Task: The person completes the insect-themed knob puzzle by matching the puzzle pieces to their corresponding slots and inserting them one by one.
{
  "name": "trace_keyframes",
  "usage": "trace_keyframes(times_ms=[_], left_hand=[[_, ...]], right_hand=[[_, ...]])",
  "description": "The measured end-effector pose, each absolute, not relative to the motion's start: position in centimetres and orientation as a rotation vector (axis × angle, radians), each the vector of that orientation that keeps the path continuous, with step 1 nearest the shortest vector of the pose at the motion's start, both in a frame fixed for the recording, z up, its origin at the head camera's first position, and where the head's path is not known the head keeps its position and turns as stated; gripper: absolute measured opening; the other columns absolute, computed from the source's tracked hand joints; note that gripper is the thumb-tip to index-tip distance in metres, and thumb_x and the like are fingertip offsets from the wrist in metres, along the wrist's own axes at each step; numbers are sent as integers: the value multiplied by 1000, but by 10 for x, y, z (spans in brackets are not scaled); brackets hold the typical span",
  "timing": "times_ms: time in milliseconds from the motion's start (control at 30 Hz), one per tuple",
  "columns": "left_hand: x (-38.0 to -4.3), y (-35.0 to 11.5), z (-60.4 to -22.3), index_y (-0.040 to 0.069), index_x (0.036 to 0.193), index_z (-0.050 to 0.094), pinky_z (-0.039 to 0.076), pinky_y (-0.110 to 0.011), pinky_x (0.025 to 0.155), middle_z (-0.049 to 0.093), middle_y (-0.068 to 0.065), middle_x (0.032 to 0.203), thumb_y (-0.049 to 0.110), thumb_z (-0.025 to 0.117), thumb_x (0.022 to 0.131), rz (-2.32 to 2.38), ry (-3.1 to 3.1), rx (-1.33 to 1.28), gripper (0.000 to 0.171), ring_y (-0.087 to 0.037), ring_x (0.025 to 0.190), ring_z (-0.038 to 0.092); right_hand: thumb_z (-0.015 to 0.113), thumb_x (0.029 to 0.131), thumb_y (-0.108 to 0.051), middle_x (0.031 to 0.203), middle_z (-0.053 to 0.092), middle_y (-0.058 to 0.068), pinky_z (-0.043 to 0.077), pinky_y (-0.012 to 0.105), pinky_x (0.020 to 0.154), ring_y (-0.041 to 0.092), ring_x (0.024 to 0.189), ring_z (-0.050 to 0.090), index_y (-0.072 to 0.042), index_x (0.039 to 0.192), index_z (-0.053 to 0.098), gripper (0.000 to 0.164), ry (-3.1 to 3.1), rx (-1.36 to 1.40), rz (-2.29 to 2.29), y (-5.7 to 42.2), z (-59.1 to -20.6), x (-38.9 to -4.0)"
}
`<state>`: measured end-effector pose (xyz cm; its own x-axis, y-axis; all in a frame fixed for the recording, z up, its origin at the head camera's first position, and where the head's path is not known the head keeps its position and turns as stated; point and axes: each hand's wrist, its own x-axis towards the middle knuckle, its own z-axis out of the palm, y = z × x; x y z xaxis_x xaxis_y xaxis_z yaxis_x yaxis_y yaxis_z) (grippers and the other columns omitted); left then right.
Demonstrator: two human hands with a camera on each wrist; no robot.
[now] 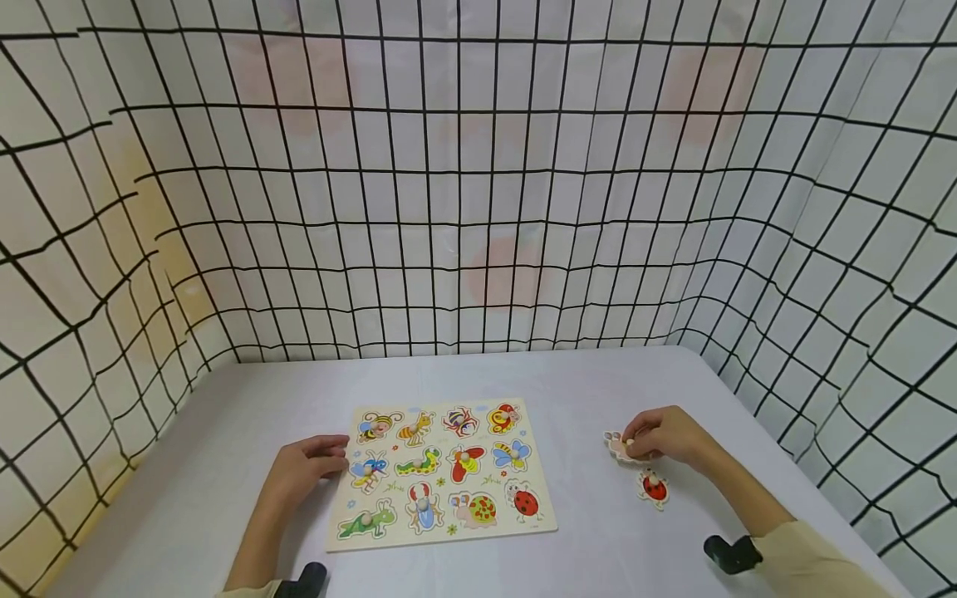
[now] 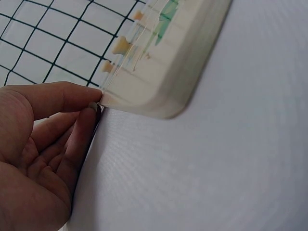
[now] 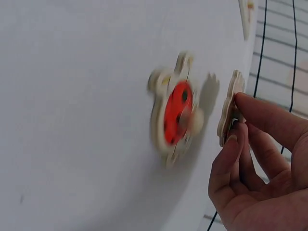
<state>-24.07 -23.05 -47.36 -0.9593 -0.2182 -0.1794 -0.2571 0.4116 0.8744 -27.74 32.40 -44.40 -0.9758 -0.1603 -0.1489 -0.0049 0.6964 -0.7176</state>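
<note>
A wooden peg puzzle board point(image 1: 540, 513) with colourful insect pictures lies on the white table, several of them bearing small knobs. My left hand point(image 1: 305, 467) is at the board's left edge, its fingertips touching the edge; the left wrist view shows the index finger point(image 2: 62, 97) at a corner of the board point(image 2: 159, 103). To the right of the board, my right hand point(image 1: 665, 433) pinches a pale, wavy-edged puzzle piece point(image 1: 616, 447) by its knob. In the right wrist view that piece point(image 3: 227, 113) is tilted up on its side. Just nearer me lies a red ladybug piece point(image 1: 654, 488).
A white wall with a black wire grid point(image 1: 489, 199) encloses the table point(image 1: 583, 382) at the back and both sides. Dark straps with black devices point(image 1: 733, 554) sit at both wrists. The board's edge point(image 3: 245, 19) shows at the top of the right wrist view.
</note>
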Motion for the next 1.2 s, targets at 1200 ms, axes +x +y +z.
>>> trace_keyframes(times_ms=[1200], left_hand=[[-242, -231, -475, 3, 128, 68, 54, -29, 81, 71, -8, 102, 13, 74, 87, 1624, 2606, -451, 42, -19, 90, 65]], right_hand=[[86, 72, -10, 64, 66, -3, 44, 25, 58, 10, 62, 56, -12, 80, 75, 14, 2499, -483, -1142, 143, -442, -261]])
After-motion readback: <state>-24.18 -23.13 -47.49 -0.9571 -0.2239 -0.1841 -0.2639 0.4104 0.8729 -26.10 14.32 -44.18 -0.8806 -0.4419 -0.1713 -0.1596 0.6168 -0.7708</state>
